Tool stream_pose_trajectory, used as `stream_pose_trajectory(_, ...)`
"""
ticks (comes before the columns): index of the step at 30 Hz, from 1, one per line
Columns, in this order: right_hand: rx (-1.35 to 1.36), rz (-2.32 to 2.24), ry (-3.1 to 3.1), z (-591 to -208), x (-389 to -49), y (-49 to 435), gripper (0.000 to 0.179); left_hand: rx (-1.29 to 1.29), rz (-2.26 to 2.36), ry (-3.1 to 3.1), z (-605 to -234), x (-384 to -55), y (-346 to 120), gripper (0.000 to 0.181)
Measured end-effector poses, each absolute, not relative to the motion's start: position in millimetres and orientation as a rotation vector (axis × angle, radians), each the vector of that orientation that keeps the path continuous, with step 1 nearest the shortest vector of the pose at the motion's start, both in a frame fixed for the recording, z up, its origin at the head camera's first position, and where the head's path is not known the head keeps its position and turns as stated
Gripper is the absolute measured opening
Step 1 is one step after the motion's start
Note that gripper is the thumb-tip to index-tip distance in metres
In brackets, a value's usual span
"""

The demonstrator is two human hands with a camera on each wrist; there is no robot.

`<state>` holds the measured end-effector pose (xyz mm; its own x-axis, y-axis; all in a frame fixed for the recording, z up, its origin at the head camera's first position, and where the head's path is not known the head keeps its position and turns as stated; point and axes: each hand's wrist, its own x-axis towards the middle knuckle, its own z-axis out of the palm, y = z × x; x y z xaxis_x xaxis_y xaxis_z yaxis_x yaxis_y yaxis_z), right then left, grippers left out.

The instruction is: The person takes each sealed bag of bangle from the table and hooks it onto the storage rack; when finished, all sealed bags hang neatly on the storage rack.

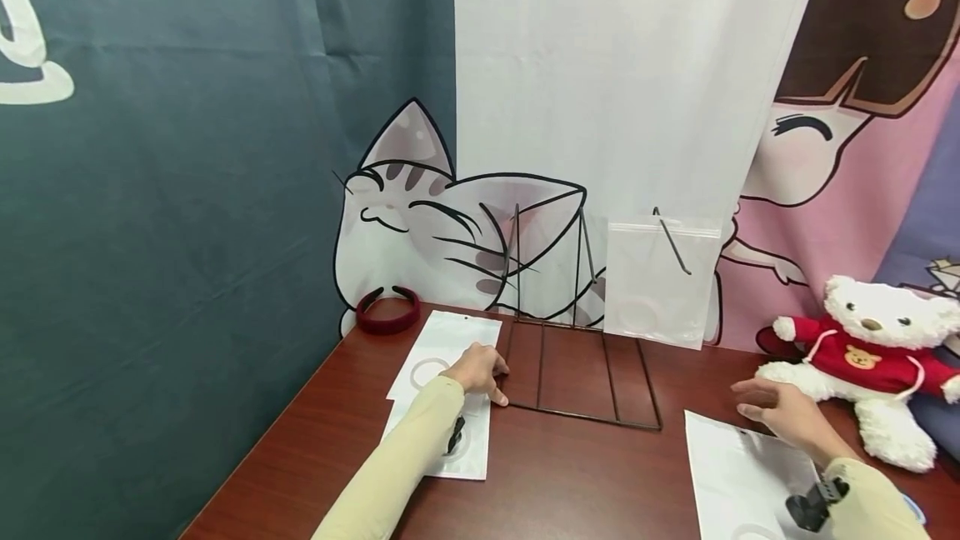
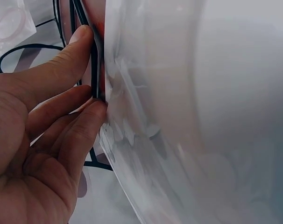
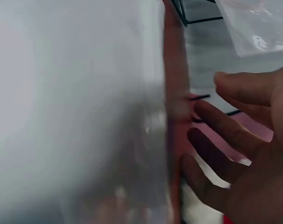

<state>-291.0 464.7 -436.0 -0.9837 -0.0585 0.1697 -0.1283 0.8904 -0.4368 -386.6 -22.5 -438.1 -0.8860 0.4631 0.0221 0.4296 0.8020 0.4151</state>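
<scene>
In the head view my left hand [image 1: 477, 372] is at the near left corner of a dark wire display rack [image 1: 577, 416]. The left wrist view shows the thumb and fingertips pinching the rack's wire [image 2: 95, 70]. A clear zip bag [image 1: 637, 273] with a faint ring-shaped item hangs on the rack's right hook. Flat white bags [image 1: 457, 336] with pale rings lie under and beside the left forearm, overlapping. My right hand [image 1: 787, 415], fingers loosely bent and apart, hovers by another flat bag [image 1: 723, 465] and holds nothing.
A dark red headband [image 1: 387, 325] lies at the table's far left corner. A white teddy bear [image 1: 873, 357] in a red hoodie sits at the right. Printed curtains [image 1: 225, 148] hang close behind the brown table [image 1: 555, 473]. Another thin hook [image 1: 587, 244] juts from the rack.
</scene>
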Motion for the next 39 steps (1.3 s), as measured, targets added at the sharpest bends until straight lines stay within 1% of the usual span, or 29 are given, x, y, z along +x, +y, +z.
stream_pose_trajectory(5, 0.233, 0.587, -2.955, -434, -271, 481, 0.033, 0.713, 0.645, 2.908, -438, -387, -24, 0.052)
stream_pose_trajectory(10, 0.243, 0.531, -3.019, -441, -259, 497, 0.045, 0.715, 0.648, 2.903, -439, -387, -23, 0.052)
stream_pose_trajectory(17, 0.207, 0.473, -2.941, -455, -252, 503, 0.059, 0.714, 0.627, 2.906, -439, -388, -23, 0.052)
stream_pose_trajectory(21, 0.209, 0.551, -2.815, -463, -252, 503, 0.064, 0.725, 0.627, 2.914, -438, -387, -23, 0.052)
stream_pose_trajectory(24, 0.175, 0.622, -2.834, -462, -253, 503, 0.067, 0.724, 0.624, 2.915, -439, -387, -24, 0.051)
stream_pose_trajectory(29, 0.142, 0.851, -2.836, -461, -248, 503, 0.068, 0.717, 0.633, 2.902, -438, -387, -24, 0.051)
stream_pose_trajectory(33, 0.153, 0.997, -2.806, -460, -243, 501, 0.065, 0.706, 0.643, 2.892, -437, -387, -24, 0.052)
stream_pose_trajectory(39, -0.043, 1.166, -2.880, -453, -240, 503, 0.055, 0.706, 0.639, 2.897, -438, -387, -24, 0.051)
